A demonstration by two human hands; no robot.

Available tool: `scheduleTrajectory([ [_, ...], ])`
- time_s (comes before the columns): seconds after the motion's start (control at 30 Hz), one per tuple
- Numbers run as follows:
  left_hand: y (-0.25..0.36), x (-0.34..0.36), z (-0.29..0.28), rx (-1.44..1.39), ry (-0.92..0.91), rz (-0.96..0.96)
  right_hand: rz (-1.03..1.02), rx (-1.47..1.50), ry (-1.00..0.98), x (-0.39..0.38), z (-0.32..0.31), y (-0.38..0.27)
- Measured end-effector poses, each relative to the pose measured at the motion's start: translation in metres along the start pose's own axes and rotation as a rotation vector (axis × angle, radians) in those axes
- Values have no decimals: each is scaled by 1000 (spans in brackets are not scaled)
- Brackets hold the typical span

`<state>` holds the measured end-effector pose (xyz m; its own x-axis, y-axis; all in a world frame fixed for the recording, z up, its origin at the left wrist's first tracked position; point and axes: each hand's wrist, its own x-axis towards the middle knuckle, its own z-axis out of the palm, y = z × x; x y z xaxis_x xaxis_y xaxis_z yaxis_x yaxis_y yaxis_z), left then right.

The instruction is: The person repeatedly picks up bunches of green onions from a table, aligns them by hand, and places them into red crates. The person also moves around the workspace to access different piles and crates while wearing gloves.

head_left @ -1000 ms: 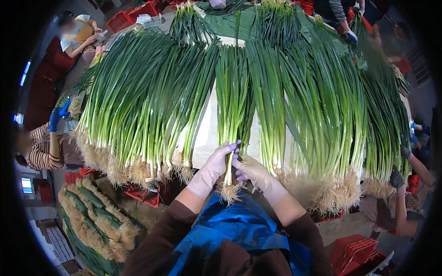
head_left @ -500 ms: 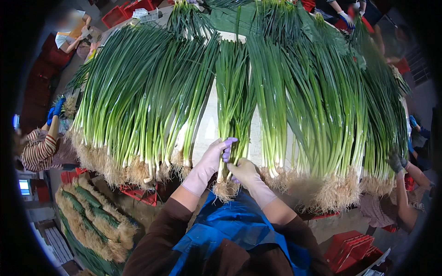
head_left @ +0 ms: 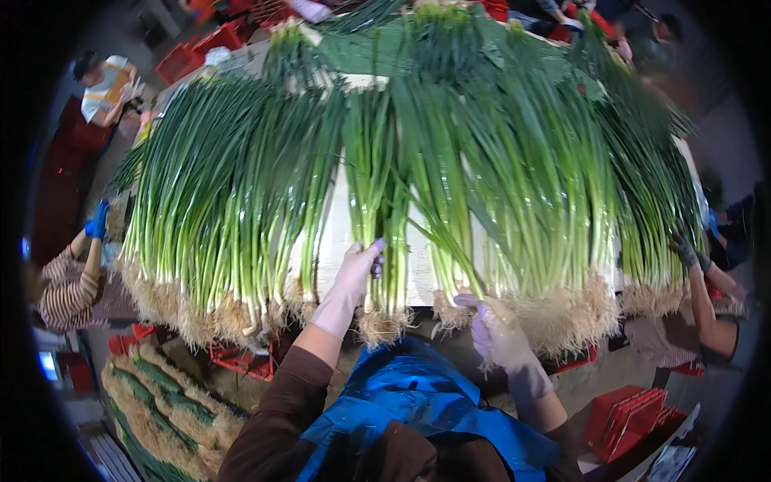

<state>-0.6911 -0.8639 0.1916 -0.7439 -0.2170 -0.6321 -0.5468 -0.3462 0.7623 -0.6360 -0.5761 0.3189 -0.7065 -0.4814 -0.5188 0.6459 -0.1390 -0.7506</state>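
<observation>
My left hand (head_left: pixel 360 269), in a pale lilac glove, closes around the lower stalks of a small bunch of leek-like greens (head_left: pixel 369 177). Shaggy roots (head_left: pixel 383 325) hang from that bunch over the table's near edge. Farther right, my gloved right hand (head_left: pixel 496 333) grips a single leek-like stalk (head_left: pixel 454 249) near its root end, fingers closed. This stalk slants up and left, across the greens beside the bunch. Part of its root end is hidden by the hand.
Thick rows of the same greens lie left (head_left: pixel 217 185) and right (head_left: pixel 554 201) on the white table (head_left: pixel 333 241). Rooted bundles (head_left: pixel 165 394) are heaped low at left. Red crates (head_left: pixel 622 422) stand lower right. Co-workers' gloved hands show at left (head_left: pixel 98 218) and right (head_left: pixel 684 251).
My right hand has moved right, away from the bunch, with a single stalk in it. My left hand stays on the bunch. The whole view has shifted slightly.
</observation>
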Motion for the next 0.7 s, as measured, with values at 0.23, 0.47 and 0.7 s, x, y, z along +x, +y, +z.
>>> scheduleTrajectory([
  [0.23, -16, 13, 27, 107, -226, 36, -352, 21, 289, -143, -49, -28],
  [0.47, -12, -37, 68, 283, -506, 97, -1010, 93, 656, -259, -25, 21],
  [0.7, -60, -83, 173, 623, -810, 107, -1109, 364, 1321, -336, -1, 119],
])
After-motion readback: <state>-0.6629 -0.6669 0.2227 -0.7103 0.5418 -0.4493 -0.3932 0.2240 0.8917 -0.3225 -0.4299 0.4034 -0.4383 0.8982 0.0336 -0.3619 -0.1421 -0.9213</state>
